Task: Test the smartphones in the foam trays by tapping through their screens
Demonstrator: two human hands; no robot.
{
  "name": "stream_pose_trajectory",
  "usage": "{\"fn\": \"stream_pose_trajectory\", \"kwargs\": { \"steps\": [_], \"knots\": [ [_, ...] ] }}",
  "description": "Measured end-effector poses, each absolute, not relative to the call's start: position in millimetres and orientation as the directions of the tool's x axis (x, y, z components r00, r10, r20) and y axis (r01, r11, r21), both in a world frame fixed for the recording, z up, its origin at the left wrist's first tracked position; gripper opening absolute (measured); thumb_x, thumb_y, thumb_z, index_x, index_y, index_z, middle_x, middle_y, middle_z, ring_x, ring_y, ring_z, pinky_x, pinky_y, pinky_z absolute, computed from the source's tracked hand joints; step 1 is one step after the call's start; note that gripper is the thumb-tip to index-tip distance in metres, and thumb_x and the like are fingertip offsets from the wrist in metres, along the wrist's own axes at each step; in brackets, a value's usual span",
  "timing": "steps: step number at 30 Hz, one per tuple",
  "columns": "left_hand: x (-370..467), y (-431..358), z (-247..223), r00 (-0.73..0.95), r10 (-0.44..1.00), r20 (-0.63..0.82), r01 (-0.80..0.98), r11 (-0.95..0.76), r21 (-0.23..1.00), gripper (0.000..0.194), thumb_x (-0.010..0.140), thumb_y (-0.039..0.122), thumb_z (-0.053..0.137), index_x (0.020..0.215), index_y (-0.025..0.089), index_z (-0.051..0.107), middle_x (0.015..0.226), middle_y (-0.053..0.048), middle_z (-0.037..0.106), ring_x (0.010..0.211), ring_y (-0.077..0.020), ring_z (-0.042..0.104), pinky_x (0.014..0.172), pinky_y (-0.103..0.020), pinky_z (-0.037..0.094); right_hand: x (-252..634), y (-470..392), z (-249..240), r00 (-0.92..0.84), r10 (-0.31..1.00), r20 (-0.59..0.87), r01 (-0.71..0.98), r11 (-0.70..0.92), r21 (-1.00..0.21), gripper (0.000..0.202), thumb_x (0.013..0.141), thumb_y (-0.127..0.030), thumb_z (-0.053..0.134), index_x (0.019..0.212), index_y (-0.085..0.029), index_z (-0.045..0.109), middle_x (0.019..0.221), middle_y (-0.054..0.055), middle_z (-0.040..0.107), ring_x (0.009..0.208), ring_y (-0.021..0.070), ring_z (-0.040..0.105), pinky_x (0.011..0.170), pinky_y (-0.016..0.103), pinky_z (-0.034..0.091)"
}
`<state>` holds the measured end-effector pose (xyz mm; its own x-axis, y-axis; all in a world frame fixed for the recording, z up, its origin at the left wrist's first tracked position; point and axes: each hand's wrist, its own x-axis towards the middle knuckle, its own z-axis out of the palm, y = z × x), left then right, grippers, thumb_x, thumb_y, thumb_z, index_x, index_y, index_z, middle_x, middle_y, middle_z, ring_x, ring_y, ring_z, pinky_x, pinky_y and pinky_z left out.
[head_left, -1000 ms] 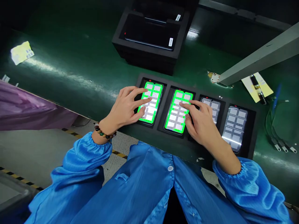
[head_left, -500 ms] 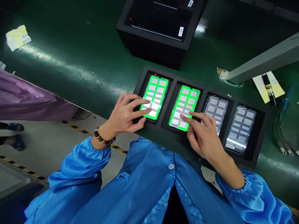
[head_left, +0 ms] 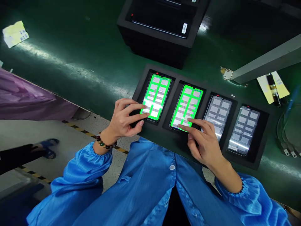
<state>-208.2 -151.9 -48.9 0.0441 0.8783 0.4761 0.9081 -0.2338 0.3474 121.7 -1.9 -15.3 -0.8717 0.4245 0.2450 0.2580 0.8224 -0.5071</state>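
Note:
Several smartphones lie face up in a dark foam tray (head_left: 144, 78). My left hand (head_left: 125, 117) has its fingers stretched over the lower part of the leftmost smartphone (head_left: 157, 94), whose screen shows green with white and grey blocks. Fingertips of my right hand (head_left: 203, 138) rest at the lower end of the second smartphone (head_left: 188, 103), lit in the same green pattern. Both hands are open and hold nothing. To the right are a third smartphone (head_left: 218, 110), partly covered by my right hand, and a fourth smartphone (head_left: 245, 125), both with grey block screens.
Behind the tray stands a stack of dark foam trays (head_left: 152, 53) with a dark smartphone (head_left: 160, 25) on top. A grey metal arm (head_left: 265, 59) slants in at right, near a marker (head_left: 273, 89) on yellow paper and cables (head_left: 285, 147). A person's sandalled foot (head_left: 48, 147) shows at left.
Both hands have slid down the two green screens toward their lower ends. At left, the other person's foot has moved right across the floor. The view has shifted slightly.

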Motion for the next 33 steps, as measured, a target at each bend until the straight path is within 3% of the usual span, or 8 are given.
{"fn": "stream_pose_trajectory", "kwargs": {
  "steps": [5, 10, 13, 16, 22, 25, 30, 33],
  "knots": [
    [-211, -154, -47, -0.095, 0.878, 0.469, 0.939, -0.077, 0.335, 0.034, 0.102, 0.035, 0.064, 0.13, 0.036, 0.082, 0.133, -0.007, 0.078, 0.122, -0.0349, 0.061, 0.106, -0.059, 0.041, 104, -2, -14, -0.881, 0.441, 0.171, 0.3, 0.801, -0.518, 0.064, 0.101, -0.007, 0.055, 0.161, -0.028, 0.053, 0.115, 0.006, 0.082, 0.143, 0.0337, 0.062, 0.115, 0.057, 0.047],
    [-209, -150, -43, -0.053, 0.879, 0.475, 0.955, -0.094, 0.282, 0.033, 0.101, 0.035, 0.064, 0.129, 0.034, 0.081, 0.134, -0.007, 0.077, 0.121, -0.0345, 0.062, 0.103, -0.057, 0.042, 103, 1, -11, -0.899, 0.414, 0.142, 0.288, 0.803, -0.522, 0.065, 0.101, -0.008, 0.054, 0.163, -0.027, 0.05, 0.104, 0.003, 0.082, 0.148, 0.0336, 0.058, 0.12, 0.058, 0.042],
    [-203, -143, -39, 0.014, 0.891, 0.453, 0.961, -0.138, 0.242, 0.031, 0.099, 0.034, 0.065, 0.127, 0.033, 0.079, 0.135, -0.006, 0.076, 0.121, -0.0337, 0.062, 0.101, -0.056, 0.044, 121, 4, -10, -0.872, 0.464, 0.157, 0.331, 0.794, -0.51, 0.063, 0.102, -0.007, 0.053, 0.16, -0.029, 0.054, 0.1, 0.002, 0.081, 0.145, 0.0324, 0.061, 0.119, 0.057, 0.041],
    [-199, -138, -37, 0.045, 0.91, 0.412, 0.952, -0.165, 0.26, 0.031, 0.099, 0.036, 0.064, 0.127, 0.035, 0.077, 0.14, -0.004, 0.075, 0.124, -0.0331, 0.062, 0.104, -0.055, 0.045, 136, 4, -11, -0.845, 0.506, 0.174, 0.368, 0.785, -0.498, 0.053, 0.102, -0.008, 0.054, 0.151, -0.027, 0.061, 0.111, 0.005, 0.081, 0.144, 0.0324, 0.062, 0.117, 0.056, 0.043],
    [-196, -136, -38, 0.025, 0.929, 0.369, 0.942, -0.146, 0.302, 0.031, 0.101, 0.039, 0.061, 0.126, 0.036, 0.078, 0.141, -0.003, 0.074, 0.125, -0.0334, 0.061, 0.105, -0.057, 0.044, 121, -6, -12, -0.917, 0.352, 0.188, 0.205, 0.819, -0.535, 0.049, 0.101, -0.007, 0.054, 0.147, -0.022, 0.062, 0.124, 0.005, 0.083, 0.143, 0.0326, 0.062, 0.118, 0.055, 0.045],
    [-196, -137, -37, 0.038, 0.92, 0.39, 0.947, -0.158, 0.279, 0.03, 0.102, 0.038, 0.061, 0.127, 0.036, 0.077, 0.141, -0.003, 0.073, 0.124, -0.033, 0.061, 0.103, -0.058, 0.046, 112, -9, -11, -0.927, 0.336, 0.167, 0.202, 0.822, -0.533, 0.051, 0.1, -0.008, 0.054, 0.148, -0.021, 0.062, 0.126, 0.005, 0.084, 0.144, 0.0327, 0.062, 0.118, 0.055, 0.045],
    [-202, -140, -35, 0.063, 0.885, 0.462, 0.952, -0.192, 0.237, 0.025, 0.101, 0.032, 0.063, 0.12, 0.03, 0.079, 0.136, -0.005, 0.076, 0.118, -0.0326, 0.063, 0.095, -0.06, 0.05, 135, -3, -12, -0.897, 0.404, 0.179, 0.256, 0.805, -0.535, 0.054, 0.097, -0.007, 0.054, 0.147, -0.024, 0.064, 0.114, 0.005, 0.084, 0.142, 0.0317, 0.064, 0.119, 0.057, 0.045],
    [-208, -144, -35, 0.033, 0.89, 0.454, 0.963, -0.15, 0.224, 0.026, 0.102, 0.032, 0.062, 0.119, 0.028, 0.081, 0.136, -0.006, 0.076, 0.12, -0.0332, 0.062, 0.097, -0.063, 0.051, 149, 1, -13, -0.868, 0.459, 0.189, 0.31, 0.799, -0.514, 0.048, 0.098, -0.008, 0.053, 0.141, -0.025, 0.067, 0.121, 0.008, 0.081, 0.141, 0.0327, 0.066, 0.116, 0.057, 0.047]
  ]
}}
